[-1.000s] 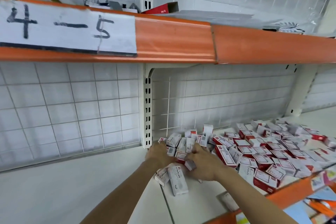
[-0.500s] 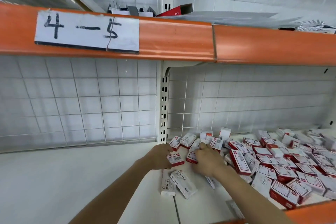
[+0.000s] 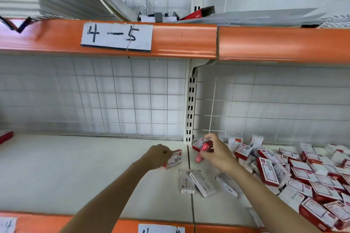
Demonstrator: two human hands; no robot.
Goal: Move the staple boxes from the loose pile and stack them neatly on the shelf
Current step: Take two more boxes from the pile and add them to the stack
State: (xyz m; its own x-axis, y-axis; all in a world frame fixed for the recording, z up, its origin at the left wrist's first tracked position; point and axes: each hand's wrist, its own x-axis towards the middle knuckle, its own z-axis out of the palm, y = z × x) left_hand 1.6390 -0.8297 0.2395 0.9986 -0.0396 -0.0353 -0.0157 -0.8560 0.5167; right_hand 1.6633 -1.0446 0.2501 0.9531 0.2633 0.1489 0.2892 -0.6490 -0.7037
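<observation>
Two hands (image 3: 160, 155) (image 3: 217, 152), boxy red-white cardboard staple boxes (image 3: 175, 160)

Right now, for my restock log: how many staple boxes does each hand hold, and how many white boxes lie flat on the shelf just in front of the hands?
Left hand holds: 1 red-and-white box
Right hand holds: 1 red box, blurred; a second cannot be ruled out
White boxes lying flat: 3
Total: 5, loose pile not counted
</observation>
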